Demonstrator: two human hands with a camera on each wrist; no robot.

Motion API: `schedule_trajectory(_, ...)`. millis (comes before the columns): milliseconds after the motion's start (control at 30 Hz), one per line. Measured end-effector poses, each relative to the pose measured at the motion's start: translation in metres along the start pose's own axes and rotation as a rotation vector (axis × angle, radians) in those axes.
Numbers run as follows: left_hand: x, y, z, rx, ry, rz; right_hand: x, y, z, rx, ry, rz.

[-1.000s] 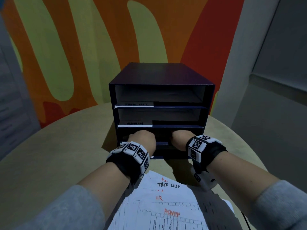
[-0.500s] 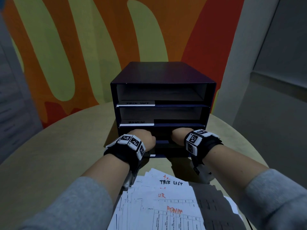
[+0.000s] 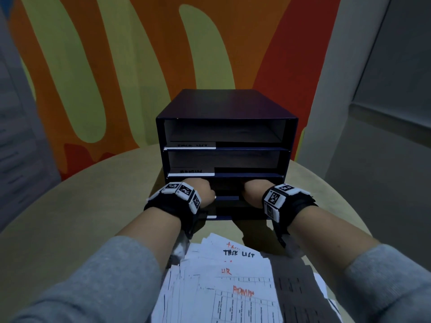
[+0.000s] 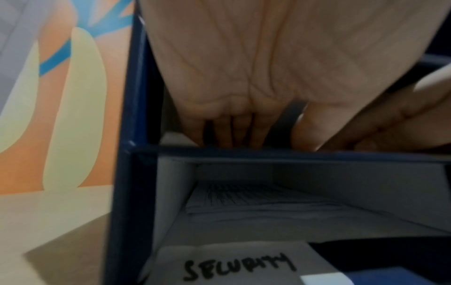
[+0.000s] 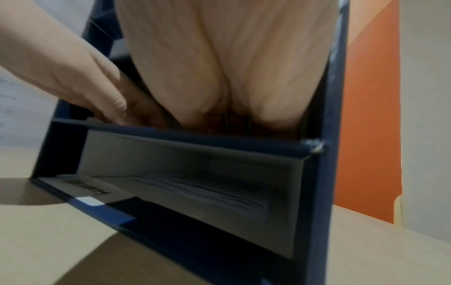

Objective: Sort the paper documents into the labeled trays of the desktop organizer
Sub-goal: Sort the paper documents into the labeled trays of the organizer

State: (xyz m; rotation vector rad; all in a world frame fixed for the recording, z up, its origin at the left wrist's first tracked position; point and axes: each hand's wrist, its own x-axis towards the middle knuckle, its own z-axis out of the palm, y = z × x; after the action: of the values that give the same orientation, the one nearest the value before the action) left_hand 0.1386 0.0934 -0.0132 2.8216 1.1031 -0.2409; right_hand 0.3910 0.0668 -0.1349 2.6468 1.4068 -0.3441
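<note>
Both hands are reaching into the third tray down of the dark blue organizer, which sits at 12 o'clock on the round desk. Left hand enters at the tray's 9 o'clock side, right hand at its 3 o'clock side; wrists w/ tagged bands stay outside the opening.

Doing this step well, as I judge it: seat the sheet flat and square to the back wall, push w/ both hands evenly so it doesn't skew or buckle, then slide the hands straight out w/o dragging paper back. Check the label first; this tray's label is hidden by the left wrist, so I can't read it.

Pose: forearms near parallel, palms down, knuckles under the shelf above. Left wrist view shows fingers running forward, close together, tips lost behind the tray lip. Right wrist view is the same: palm visible, fingers hidden. Can't tell for either hand whether it grips paper or lies flat, and no sheet is visible in this tray.

Below, the bottom tray marked SECURITY already holds papers. Top trays read TASK LIST and ADMIN. Unsorted stack lies at 6 o'clock, near the body, between the forearms.
</note>
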Motion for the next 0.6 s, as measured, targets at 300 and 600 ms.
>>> schedule_trajectory(300, -0.069, -0.026, -0.002, -0.14, 0.071, 0.225, -0.193, -0.048, -0.097, -0.025, 0.02, -0.159)
schedule_trajectory(600, -0.151, -0.014, 0.012, -0.118, -0.135, 0.334, -0.278, -0.033, -0.09, 0.419, -0.139, -0.177)
